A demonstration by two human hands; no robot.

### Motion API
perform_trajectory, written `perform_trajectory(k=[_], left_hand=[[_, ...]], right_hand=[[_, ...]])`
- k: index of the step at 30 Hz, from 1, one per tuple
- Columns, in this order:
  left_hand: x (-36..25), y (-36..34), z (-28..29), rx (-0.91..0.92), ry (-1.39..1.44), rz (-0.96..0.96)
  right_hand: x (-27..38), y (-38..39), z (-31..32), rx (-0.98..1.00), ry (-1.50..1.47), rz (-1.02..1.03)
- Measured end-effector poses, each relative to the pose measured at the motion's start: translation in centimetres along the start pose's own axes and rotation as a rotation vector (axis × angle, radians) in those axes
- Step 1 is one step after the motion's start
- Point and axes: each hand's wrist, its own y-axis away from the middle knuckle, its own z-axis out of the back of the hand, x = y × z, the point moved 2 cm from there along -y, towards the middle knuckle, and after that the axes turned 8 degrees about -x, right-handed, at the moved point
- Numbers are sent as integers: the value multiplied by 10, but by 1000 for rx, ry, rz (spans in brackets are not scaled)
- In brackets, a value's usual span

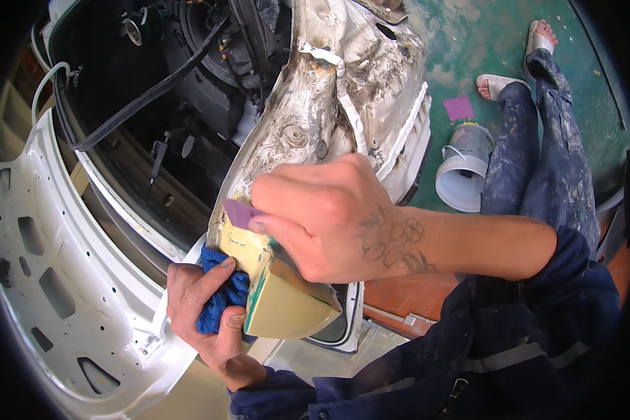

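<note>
My right hand (322, 217) reaches in from the right, fingers curled, pinching a small folded piece of purple sandpaper (239, 212). The sandpaper lies against the pale yellow-cream edge of a car body panel (290, 301), where patches of filler and green show. Below it, my left hand (201, 308) closes round a crumpled blue cloth (220, 297), held against the same panel's left side. Part of the panel is hidden under my right hand and wrist.
An open car boot (154, 98) with hanging cables lies at upper left, beside a white boot lid (28, 231). Bare, dirty bodywork (294, 119) with white sealant runs above my hands. A tipped white bucket (462, 175) and purple sheet (458, 108) lie on green floor near my legs (500, 150).
</note>
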Motion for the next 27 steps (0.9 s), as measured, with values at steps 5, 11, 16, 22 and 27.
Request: perform_trajectory(k=[5,11,16,22,27], left_hand=[[4,7,-8,-99,3,-12],[-4,-10,-11,-45,-46,-87],[-4,-15,-9,2,-65,-35],[-4,-18,-11,22,-50,-36],[1,-20,-11,33,-28,-67]], right_hand=[[-3,-10,5,-80,128,76],[-18,-21,40,146,382,725],[-40,-34,55,443,301,776],[-25,-45,53,547,243,713],[-15,-63,39,680,329,705]])
